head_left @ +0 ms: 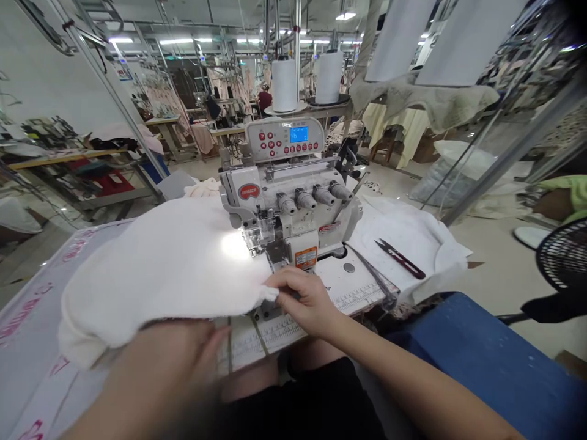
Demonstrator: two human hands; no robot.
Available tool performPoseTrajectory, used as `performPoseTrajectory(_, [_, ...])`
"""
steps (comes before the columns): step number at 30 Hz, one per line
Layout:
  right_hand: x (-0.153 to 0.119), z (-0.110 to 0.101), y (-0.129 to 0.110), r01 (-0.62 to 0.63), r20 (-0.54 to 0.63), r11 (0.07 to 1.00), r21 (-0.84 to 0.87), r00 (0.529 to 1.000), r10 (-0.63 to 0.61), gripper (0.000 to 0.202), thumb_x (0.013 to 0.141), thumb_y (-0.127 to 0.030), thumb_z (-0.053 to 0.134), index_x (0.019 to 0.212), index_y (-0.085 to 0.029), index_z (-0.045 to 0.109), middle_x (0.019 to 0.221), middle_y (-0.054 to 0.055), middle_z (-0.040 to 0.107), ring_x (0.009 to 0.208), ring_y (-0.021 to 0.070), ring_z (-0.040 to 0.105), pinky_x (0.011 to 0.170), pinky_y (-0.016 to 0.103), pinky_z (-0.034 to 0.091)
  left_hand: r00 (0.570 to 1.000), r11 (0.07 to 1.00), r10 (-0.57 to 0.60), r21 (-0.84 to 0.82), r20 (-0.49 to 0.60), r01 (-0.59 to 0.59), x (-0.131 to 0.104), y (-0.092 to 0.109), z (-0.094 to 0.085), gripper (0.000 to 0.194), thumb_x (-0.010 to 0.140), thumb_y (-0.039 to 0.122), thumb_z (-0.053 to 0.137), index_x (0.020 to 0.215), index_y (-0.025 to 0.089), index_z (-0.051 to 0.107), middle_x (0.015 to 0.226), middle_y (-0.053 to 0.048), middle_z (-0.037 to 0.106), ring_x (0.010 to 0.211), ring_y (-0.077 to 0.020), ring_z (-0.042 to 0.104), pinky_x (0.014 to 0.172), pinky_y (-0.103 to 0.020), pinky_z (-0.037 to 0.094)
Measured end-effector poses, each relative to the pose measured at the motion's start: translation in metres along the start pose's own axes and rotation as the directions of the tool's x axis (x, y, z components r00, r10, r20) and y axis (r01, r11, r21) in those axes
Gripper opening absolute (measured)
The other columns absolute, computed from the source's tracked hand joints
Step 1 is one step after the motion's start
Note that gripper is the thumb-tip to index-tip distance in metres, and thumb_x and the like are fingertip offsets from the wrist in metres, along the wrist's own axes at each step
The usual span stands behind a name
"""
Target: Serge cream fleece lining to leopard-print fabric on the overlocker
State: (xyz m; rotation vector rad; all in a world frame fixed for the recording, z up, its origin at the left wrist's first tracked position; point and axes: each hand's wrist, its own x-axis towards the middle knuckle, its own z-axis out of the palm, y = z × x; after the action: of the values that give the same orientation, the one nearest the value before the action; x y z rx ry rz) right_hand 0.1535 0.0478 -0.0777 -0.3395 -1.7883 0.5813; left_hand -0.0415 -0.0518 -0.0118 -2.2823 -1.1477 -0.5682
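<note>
White cloth (169, 256) lies at eight o'clock from the machine (293, 177), its near edge over the blurred left hand (177, 348) at seven, whose grip I cannot tell, while the right hand (307, 299), at six, pinches the cloth's edge, and snips (403, 260) lie at four.

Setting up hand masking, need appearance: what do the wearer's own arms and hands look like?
Right hand: ungloved, no ring, watch or markings seen. Left hand: also ungloved, too blurred for fine detail. Right forearm and left forearm: uncovered as far as visible, no sleeves or cables in frame.
</note>
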Motion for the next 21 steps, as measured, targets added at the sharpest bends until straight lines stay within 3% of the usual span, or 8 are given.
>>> performPoseTrajectory(3, [0.000,0.001,-0.001,0.023,-0.041,1.000,0.010,0.999,-0.023,0.018,0.079,-0.006,0.051,0.089,-0.016,0.062,0.088,0.005,0.065,0.081,0.0133,0.060,0.073,0.025,0.048,0.986,0.994,0.107,-0.003,-0.128,-0.108,0.016,0.012,0.015,0.004,0.080,0.018,0.055,0.081,0.015,0.057,0.073,-0.005,0.061,0.068,-0.0165,0.057,0.061,-0.030,0.046])
performPoseTrajectory(6, [0.000,0.001,-0.002,0.050,-0.056,0.999,-0.001,0.997,-0.050,0.018,0.080,-0.006,0.050,0.089,-0.016,0.062,0.090,0.005,0.066,0.084,0.0132,0.061,0.075,0.025,0.049,0.955,0.987,0.159,0.036,-0.251,-0.155,0.026,0.009,0.032,0.029,0.074,0.009,0.060,0.102,0.012,0.052,0.098,-0.012,0.060,0.091,-0.0225,0.054,0.076,-0.038,0.046])
performPoseTrajectory(11, [-0.004,-0.001,-0.005,0.074,-0.065,0.987,-0.141,0.994,-0.083,0.016,0.083,-0.015,0.052,0.097,-0.017,0.057,0.086,0.003,0.066,0.070,0.0107,0.061,0.065,0.021,0.051,0.961,0.980,0.190,-0.027,-0.203,-0.199,0.029,-0.011,0.049,0.023,0.077,0.005,0.053,0.099,0.013,0.050,0.091,-0.009,0.059,0.085,-0.0185,0.052,0.074,-0.034,0.046])
performPoseTrajectory(16, [-0.006,0.001,-0.003,0.262,-0.039,0.933,-0.247,0.959,-0.280,0.012,0.083,-0.012,0.051,0.093,-0.017,0.053,0.107,0.010,0.064,0.096,0.0148,0.061,0.080,0.027,0.052,0.970,0.978,0.151,-0.111,-0.189,-0.174,0.030,-0.011,0.046,0.023,0.077,0.004,0.052,0.098,0.013,0.050,0.091,-0.009,0.058,0.085,-0.0179,0.051,0.074,-0.034,0.045])
performPoseTrajectory(21, [-0.003,0.003,-0.002,0.296,-0.012,0.898,-0.324,0.948,-0.317,0.017,0.083,-0.010,0.048,0.096,-0.017,0.056,0.108,0.011,0.063,0.097,0.0155,0.061,0.081,0.028,0.053,0.967,0.976,0.157,-0.116,-0.199,-0.182,0.031,-0.010,0.045,0.024,0.076,0.002,0.052,0.097,0.012,0.050,0.089,-0.009,0.058,0.084,-0.0180,0.051,0.073,-0.033,0.045])
